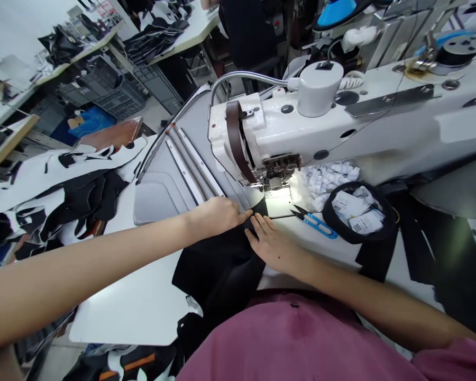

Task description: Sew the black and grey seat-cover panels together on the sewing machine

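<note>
A piece of black fabric (218,267) lies on the white table (135,301) in front of a white sewing machine (301,127). Its far edge reaches the lit needle area (275,185). My left hand (216,214) rests on the fabric's far left edge with fingers together, pressing it down. My right hand (272,243) lies flat on the fabric just right of it, fingers stretched toward the needle. The two hands almost touch.
Blue-handled thread snips (315,221) lie right of the needle. A black round container (359,214) holds white labels, with more loose labels (329,177) behind it. Black and white fabric pieces (63,190) pile at the left. Crates and other tables stand farther back.
</note>
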Available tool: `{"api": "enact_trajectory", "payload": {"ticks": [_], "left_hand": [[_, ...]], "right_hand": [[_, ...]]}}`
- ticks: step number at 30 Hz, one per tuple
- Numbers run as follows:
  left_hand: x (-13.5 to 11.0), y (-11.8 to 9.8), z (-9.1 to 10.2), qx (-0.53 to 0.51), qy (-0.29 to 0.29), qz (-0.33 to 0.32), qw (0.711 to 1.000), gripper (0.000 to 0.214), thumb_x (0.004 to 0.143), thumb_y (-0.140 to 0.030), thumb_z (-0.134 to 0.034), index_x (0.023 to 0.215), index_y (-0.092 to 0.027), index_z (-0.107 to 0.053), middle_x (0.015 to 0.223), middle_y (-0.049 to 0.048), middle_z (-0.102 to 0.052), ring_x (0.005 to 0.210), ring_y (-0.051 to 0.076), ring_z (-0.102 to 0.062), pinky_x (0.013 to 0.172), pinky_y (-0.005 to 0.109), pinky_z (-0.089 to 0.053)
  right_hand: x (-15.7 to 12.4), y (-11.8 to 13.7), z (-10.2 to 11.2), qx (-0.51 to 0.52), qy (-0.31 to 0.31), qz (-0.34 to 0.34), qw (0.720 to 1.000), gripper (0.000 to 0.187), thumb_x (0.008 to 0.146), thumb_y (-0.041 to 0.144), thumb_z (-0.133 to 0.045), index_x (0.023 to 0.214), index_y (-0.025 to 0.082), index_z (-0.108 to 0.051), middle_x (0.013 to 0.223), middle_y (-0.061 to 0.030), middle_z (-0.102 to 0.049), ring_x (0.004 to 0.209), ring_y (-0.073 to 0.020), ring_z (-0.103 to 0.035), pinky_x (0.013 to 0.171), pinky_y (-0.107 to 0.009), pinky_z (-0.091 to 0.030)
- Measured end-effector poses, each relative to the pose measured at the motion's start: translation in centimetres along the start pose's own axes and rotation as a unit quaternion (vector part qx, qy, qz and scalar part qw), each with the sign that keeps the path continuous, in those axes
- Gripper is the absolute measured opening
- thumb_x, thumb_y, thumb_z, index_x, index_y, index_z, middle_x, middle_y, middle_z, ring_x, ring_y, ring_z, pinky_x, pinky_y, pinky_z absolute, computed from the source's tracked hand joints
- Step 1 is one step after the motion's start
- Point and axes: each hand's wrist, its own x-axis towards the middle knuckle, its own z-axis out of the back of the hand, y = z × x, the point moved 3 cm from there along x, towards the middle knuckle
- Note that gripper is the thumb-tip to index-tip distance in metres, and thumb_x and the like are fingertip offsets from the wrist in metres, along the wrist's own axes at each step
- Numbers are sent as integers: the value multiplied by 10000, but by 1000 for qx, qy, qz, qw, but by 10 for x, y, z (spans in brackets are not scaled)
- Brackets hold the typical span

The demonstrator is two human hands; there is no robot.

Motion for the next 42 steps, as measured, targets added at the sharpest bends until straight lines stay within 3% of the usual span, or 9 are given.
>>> {"api": "enact_trajectory", "payload": {"ticks": [5, 8, 11, 16, 20, 24, 32, 37, 42], "left_hand": [[7, 10, 2, -85, 31, 48, 995, 678, 803, -37, -400, 1465, -175, -354, 672, 66, -646, 613, 233, -632, 598, 314, -451], [14, 14, 1, -116, 47, 53, 991, 663, 769, -59, -464, 1419, -185, -437, 807, 101, -696, 706, 248, -654, 642, 320, -459], [19, 11, 2, -149, 69, 42, 986, 721, 727, -78, -510, 1437, -140, -404, 957, 134, -711, 812, 268, -667, 682, 324, -476], [28, -3, 0, -269, 34, 48, 961, 699, 748, -92, -474, 1435, -44, -354, 1141, 168, -669, 1010, 265, -650, 831, 318, -500], [37, -17, -5, -325, 20, 115, 939, 667, 777, -93, -452, 1424, 10, -323, 1123, 195, -665, 1020, 277, -650, 855, 343, -514], [41, -30, -13, -353, -8, 195, 915, 655, 759, -46, -441, 1409, -51, -366, 1042, 146, -692, 984, 267, -659, 838, 351, -524], [49, -41, -31, -359, -128, 267, 885, 454, 881, -112, -397, 1327, -68, -466, 1000, 120, -673, 933, 236, -646, 838, 336, -517], [58, -30, -24, -331, -144, 285, 888, 238, 895, -156, -447, 1081, -138, -595, 966, 96, -673, 923, 228, -640, 816, 318, -502], [63, -26, -19, -291, -120, 307, 898, 162, 894, -214, -479, 950, -156, -619, 921, 97, -661, 849, 225, -639, 740, 307, -488]], "right_hand": [[-2, -5, -1, 32, 1, 5, 999, 449, 890, 154, -489, 1304, -15, -523, 1370, -352, -435, 1322, -400, -408, 1078, -529, -356], [-1, -8, 0, 51, 4, 3, 999, 461, 887, 161, -493, 1307, -29, -513, 1378, -360, -419, 1330, -405, -394, 1082, -535, -348], [1, -13, -1, 52, -4, -1, 999, 443, 905, 140, -457, 1309, -36, -503, 1376, -355, -425, 1333, -385, -400, 1086, -539, -342], [5, -17, -8, 46, -28, -19, 998, 410, 923, 106, -408, 1300, -18, -511, 1354, -305, -487, 1314, -338, -440, 1097, -516, -346], [-3, 6, -15, 30, -76, -22, 996, 397, 917, 121, -391, 1243, -46, -544, 1263, -299, -565, 1238, -346, -516, 1075, -533, -375], [-17, 39, -19, 32, -156, 12, 987, 417, 903, 141, -386, 1213, -82, -552, 1147, -304, -630, 1114, -342, -607, 995, -515, -462], [-16, 34, -14, 55, -176, -1, 983, 333, 875, 103, -398, 1054, 4, -661, 1015, -235, -690, 1065, -326, -626, 1006, -528, -450], [-14, 26, -11, 57, -202, -7, 978, 267, 865, 90, -436, 927, 43, -692, 961, -204, -701, 1051, -303, -632, 1020, -468, -453], [-7, 8, -15, 79, -128, 0, 989, 234, 868, 98, -494, 1000, 36, -676, 976, -204, -684, 1069, -281, -610, 1076, -466, -392]]}}
